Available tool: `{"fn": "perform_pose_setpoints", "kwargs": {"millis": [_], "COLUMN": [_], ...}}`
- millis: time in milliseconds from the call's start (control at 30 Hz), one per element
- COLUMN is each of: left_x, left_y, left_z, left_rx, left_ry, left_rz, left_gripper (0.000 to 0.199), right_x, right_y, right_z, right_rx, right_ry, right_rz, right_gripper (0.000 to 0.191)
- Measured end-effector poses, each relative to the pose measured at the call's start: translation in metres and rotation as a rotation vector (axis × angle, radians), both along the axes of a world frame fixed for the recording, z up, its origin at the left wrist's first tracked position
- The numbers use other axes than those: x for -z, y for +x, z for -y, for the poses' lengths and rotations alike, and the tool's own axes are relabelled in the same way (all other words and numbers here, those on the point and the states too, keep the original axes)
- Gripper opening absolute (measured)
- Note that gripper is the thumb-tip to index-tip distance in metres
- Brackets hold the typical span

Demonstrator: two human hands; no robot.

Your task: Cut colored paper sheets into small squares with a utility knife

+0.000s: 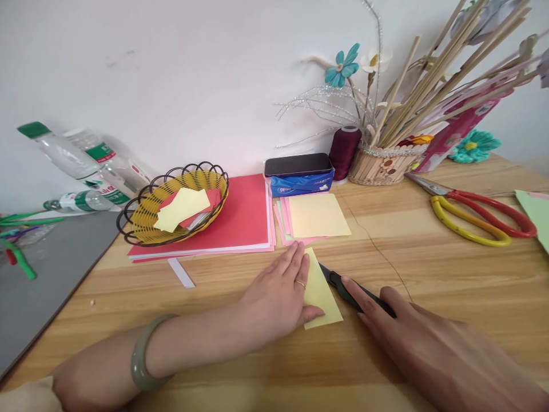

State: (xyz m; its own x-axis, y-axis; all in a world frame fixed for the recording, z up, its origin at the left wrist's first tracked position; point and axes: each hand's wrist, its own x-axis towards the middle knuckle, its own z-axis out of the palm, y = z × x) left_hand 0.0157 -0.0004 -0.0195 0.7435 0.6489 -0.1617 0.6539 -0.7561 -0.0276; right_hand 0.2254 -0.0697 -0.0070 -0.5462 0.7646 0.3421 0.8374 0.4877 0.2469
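Note:
A pale yellow paper piece (321, 292) lies on the wooden table (240, 377). My left hand (278, 292) rests flat over its left side, fingers stretched out and thumb on its lower part. My right hand (412, 326) is wrapped round a dark utility knife (343, 290), index finger along its top. The knife's tip is beside the paper's right edge. Just beyond the paper is a stack of pale paper squares (319, 216), with pink and green sheets under the top one.
A yellow basket (143, 220) with paper pieces stands on red sheets (251, 212). Behind are a blue packet (300, 186), thread spool (344, 151) and stick holder (386, 166). Scissors (480, 214) lie right; bottles (68, 160) left; a white strip (181, 273) near the basket.

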Motion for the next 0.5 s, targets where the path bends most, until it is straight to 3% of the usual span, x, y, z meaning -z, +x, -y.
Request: {"fn": "perform_pose_setpoints", "kwargs": {"millis": [100,500], "left_x": [-0.001,-0.003], "left_y": [0.001,0.0], "left_z": [0.0,0.0], "left_rx": [0.002,0.02], "left_ry": [-0.014,-0.025], "left_rz": [0.0,0.026], "left_gripper": [0.081,0.08], "right_x": [-0.002,-0.002], "right_y": [0.0,-0.001], "right_z": [-0.005,-0.018], "right_rx": [-0.085,-0.048], "right_ry": [0.023,-0.018], "right_rz": [0.068,0.093], "right_gripper": [0.061,0.059]}}
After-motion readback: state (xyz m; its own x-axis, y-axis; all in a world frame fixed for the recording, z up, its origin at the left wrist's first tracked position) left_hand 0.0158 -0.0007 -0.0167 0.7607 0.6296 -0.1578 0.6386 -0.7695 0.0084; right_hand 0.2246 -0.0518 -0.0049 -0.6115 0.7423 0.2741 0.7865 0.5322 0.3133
